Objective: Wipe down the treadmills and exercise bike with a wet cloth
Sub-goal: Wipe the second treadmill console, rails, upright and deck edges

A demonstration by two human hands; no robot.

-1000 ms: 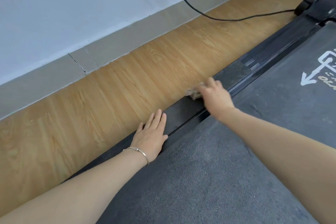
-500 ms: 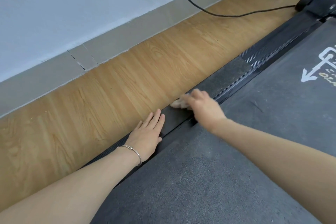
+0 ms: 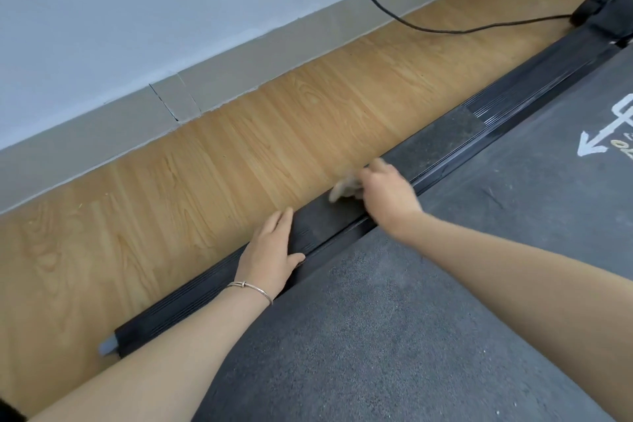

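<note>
Nearby, the grey treadmill belt (image 3: 376, 336) fills the lower right. At its left edge, the grey end cap (image 3: 108, 348) of the black side rail (image 3: 325, 221) has come into view since a second ago. The left hand (image 3: 270, 250) stays flat on the rail, fingers straight, holding nothing. Just beyond, the right hand (image 3: 387, 195) still grips the cloth (image 3: 344, 190) against the rail, a little blurred. The rail's long axis runs from lower left to upper right, toward the black cable (image 3: 442, 31) on the wooden floor (image 3: 205, 181).
</note>
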